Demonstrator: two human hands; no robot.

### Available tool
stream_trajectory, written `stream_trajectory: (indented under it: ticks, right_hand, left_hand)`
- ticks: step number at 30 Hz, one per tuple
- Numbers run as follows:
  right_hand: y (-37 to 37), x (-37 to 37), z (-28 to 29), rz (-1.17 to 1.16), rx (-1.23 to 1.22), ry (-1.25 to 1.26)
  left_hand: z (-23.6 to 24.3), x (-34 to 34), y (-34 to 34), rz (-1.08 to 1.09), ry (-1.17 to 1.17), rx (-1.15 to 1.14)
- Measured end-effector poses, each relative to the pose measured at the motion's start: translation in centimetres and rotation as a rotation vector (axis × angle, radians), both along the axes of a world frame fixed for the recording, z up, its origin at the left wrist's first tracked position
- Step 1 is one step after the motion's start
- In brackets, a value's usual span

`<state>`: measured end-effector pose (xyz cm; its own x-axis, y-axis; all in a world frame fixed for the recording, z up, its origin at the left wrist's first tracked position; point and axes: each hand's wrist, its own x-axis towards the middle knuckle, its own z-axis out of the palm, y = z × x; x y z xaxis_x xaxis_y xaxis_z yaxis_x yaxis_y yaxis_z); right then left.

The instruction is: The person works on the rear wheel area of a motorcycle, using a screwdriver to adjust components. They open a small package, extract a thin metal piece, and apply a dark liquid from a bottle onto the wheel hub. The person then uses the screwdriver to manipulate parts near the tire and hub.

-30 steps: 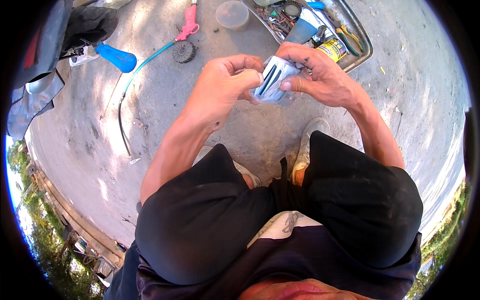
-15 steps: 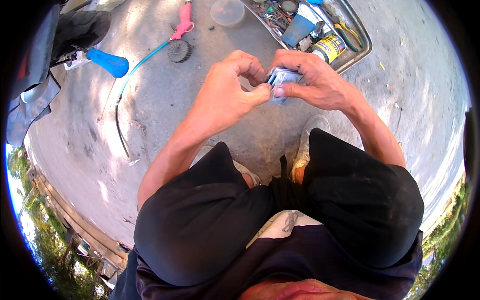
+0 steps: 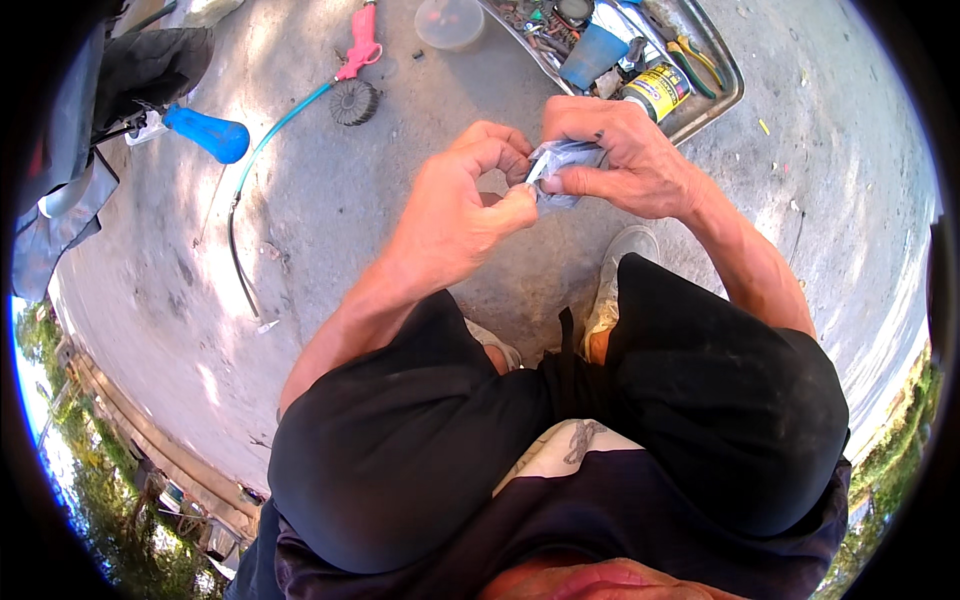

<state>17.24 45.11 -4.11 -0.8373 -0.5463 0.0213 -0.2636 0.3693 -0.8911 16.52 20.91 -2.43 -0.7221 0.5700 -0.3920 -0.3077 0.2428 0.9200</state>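
Between my two hands, above the ground and out beyond my knees, is a small clear plastic bag (image 3: 568, 155), crumpled and shiny. My right hand (image 3: 640, 165) grips it with the thumb on the near face and the fingers curled behind. At the bag's left edge, my left hand (image 3: 455, 205) pinches with thumb and fingertips, where a pale strip of the plastic shows. Whatever lies inside the bag is hard to see, because folds, glare and fingers cover it.
Ahead to the right sits a metal tray (image 3: 738, 90) with pliers (image 3: 693, 68), a yellow-labelled bottle (image 3: 656, 92), a blue container (image 3: 594, 55) and loose parts. On the ground lie a pink air gun (image 3: 360, 50) with hose, a ribbed round part (image 3: 355, 102) and a clear tub (image 3: 449, 24). A blue handle (image 3: 208, 134) juts in at left.
My left fingertips have shifted slightly at the bag's edge. The dark slim piece seen there before no longer shows; a pale strip of plastic does. The right hand keeps its grip.
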Motion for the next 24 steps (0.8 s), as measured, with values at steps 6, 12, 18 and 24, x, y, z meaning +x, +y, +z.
stream_trajectory:
  ticks: [6, 12, 18, 24]
  right_hand:
    - [0.1, 0.5, 0.8, -0.071, 0.153, 0.147]
    - [-0.7, 1.2, 0.9, -0.167, 0.272, 0.394]
    - [-1.1, 1.1, 0.5, -0.181, 0.272, 0.450]
    - [-0.1, 1.1, -0.4, -0.125, 0.278, 0.584]
  left_hand:
    - [-0.3, 0.9, 0.0, -0.019, 0.056, 0.032]
    - [0.1, 0.8, 0.1, -0.013, -0.007, 0.010]
    - [1.3, 0.2, -0.3, -0.055, -0.102, -0.038]
    - [1.3, 0.4, 0.7, -0.194, 0.090, -0.094]
